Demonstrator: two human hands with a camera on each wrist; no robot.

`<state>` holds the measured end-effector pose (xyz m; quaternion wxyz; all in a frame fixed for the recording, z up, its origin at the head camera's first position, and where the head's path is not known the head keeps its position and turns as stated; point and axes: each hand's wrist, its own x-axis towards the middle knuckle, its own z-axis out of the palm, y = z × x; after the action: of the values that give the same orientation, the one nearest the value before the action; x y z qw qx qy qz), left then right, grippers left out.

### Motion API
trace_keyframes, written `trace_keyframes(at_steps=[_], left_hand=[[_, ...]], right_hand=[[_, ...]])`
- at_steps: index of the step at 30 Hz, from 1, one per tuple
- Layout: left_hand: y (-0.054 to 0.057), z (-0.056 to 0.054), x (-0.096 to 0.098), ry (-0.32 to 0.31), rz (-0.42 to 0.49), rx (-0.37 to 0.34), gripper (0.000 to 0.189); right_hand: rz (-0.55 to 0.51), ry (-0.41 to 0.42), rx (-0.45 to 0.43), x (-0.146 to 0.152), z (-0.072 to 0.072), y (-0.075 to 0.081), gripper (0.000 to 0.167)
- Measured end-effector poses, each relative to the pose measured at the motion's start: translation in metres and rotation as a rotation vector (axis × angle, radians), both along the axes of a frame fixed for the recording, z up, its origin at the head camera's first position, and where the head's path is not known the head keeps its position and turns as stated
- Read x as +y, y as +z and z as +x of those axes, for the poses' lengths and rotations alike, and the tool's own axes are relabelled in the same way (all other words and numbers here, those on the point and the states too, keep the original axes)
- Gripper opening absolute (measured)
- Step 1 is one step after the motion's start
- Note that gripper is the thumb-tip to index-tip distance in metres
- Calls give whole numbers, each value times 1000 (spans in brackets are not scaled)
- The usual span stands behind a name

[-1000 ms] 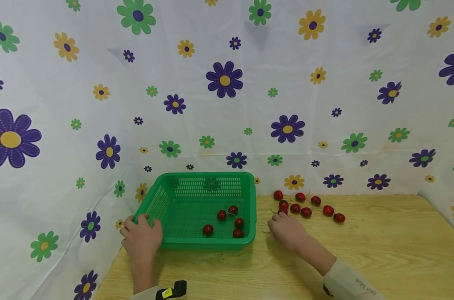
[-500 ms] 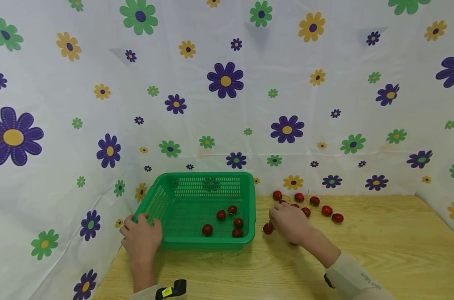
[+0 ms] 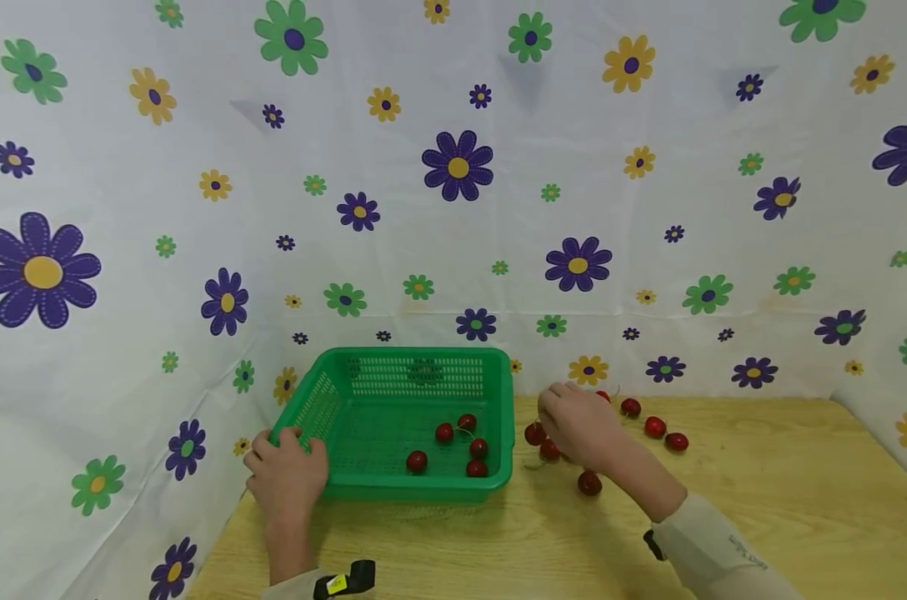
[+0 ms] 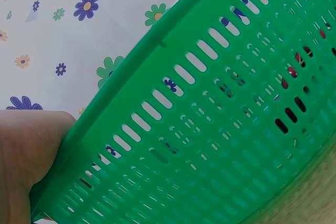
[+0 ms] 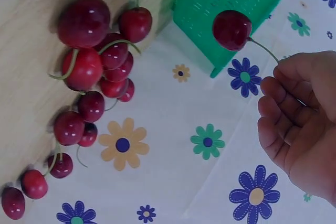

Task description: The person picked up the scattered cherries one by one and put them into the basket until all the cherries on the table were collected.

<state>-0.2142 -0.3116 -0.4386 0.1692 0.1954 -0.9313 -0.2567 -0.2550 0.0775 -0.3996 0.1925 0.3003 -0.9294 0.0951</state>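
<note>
My left hand [image 3: 287,479] grips the left rim of the green plastic basket [image 3: 408,482], near its front corner. In the left wrist view, part of that hand [image 4: 31,153] lies against the rim beside the slotted wall [image 4: 157,135]. My right hand [image 3: 584,425] is raised to the right of the basket. The right wrist view shows its thumb and finger pinching the stem of a dark red cherry [image 5: 231,30], which hangs off the fingertips. Several cherries [image 3: 417,461] lie inside the basket, mostly toward its right side.
Loose cherries [image 3: 654,427] lie on the wooden table [image 3: 761,500] right of the basket, some hidden behind my right hand. One cherry [image 3: 589,482] sits nearer the front, beside my wrist. A white flowered cloth [image 3: 393,250] hangs close behind the basket and along the left.
My right hand has risen from the table, lifting a cherry by its stem and uncovering cherries beneath. My left hand stays on the basket rim. The head view has shifted slightly.
</note>
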Motion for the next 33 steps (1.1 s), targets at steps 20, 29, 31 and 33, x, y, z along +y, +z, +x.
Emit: trace_keyframes(at_steps=[20,29,31,33], left_hand=[[-2,-1,0,12,15,-3,47],[-2,-1,-1,6,11,-11,48],[-2,-1,-1,5,8,-8,48],[-2,-2,-1,4,5,-3,48]], right_hand=[[-222,142,220,-65,-7,21,6],[-94,183,100,-109,-1,6,11],[-68,183,60,-118,-1,3,12],[-38,180,22,-127,-1,0,12]])
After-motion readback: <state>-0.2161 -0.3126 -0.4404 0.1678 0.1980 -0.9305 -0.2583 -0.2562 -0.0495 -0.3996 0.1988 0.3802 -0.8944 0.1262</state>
